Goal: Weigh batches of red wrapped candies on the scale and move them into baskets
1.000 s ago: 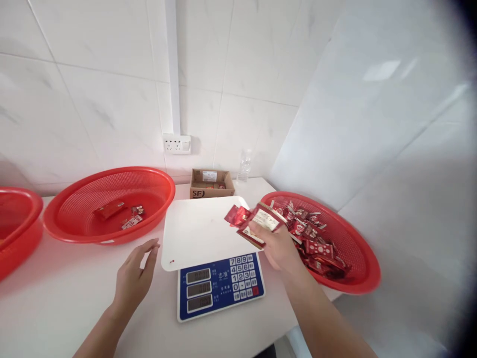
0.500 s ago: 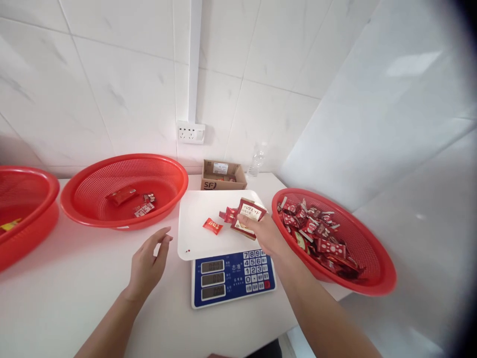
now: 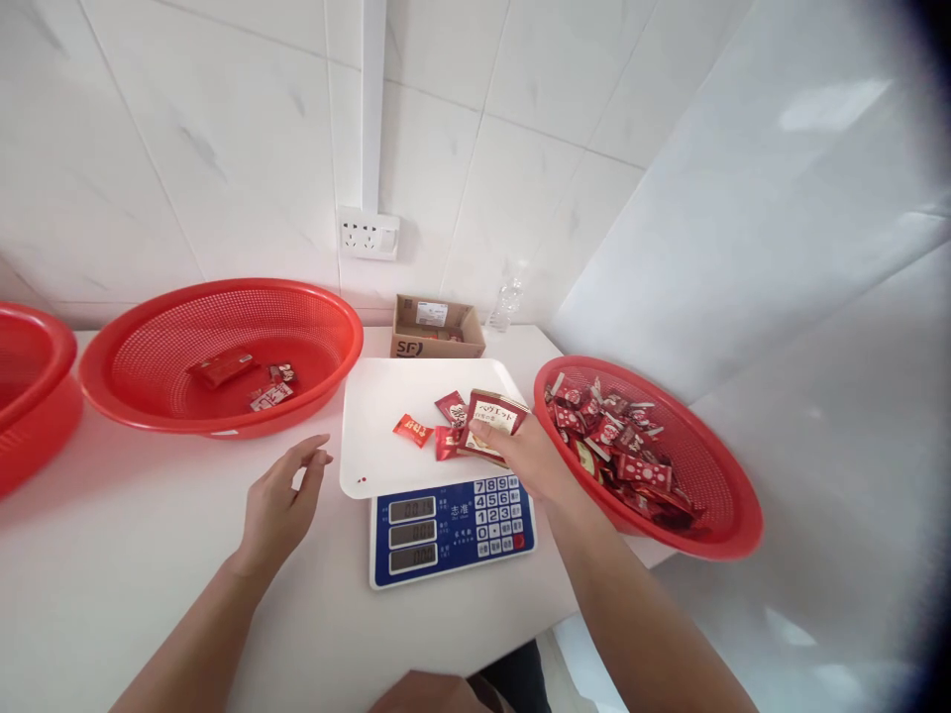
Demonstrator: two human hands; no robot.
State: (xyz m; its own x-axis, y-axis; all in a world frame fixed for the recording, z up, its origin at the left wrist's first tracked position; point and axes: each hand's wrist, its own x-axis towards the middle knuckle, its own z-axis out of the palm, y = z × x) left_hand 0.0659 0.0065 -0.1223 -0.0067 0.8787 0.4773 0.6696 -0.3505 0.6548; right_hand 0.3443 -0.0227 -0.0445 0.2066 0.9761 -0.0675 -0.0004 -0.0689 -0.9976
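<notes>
My right hand (image 3: 529, 460) grips a red and cream snack packet (image 3: 493, 421) low over the white pan of the scale (image 3: 386, 416). Three small red wrapped sweets (image 3: 435, 428) lie loose on the pan just left of that packet. The scale's blue keypad front (image 3: 452, 526) faces me. My left hand (image 3: 280, 500) hovers over the white table left of the scale, fingers apart and holding nothing. A red basket (image 3: 732, 500) heaped with red packets stands right of the scale, beside my right wrist.
A second red mesh basket (image 3: 149, 396) with a few packets sits at the left, and part of a third (image 3: 37, 396) at the far left edge. A small cardboard box (image 3: 437, 327) and a clear bottle (image 3: 505, 302) stand by the tiled wall. A wall socket (image 3: 369, 235) hangs above.
My right hand carried packets from the right basket over the scale pan and lowered. Small red sweets dropped onto the pan. The left hand barely moved.
</notes>
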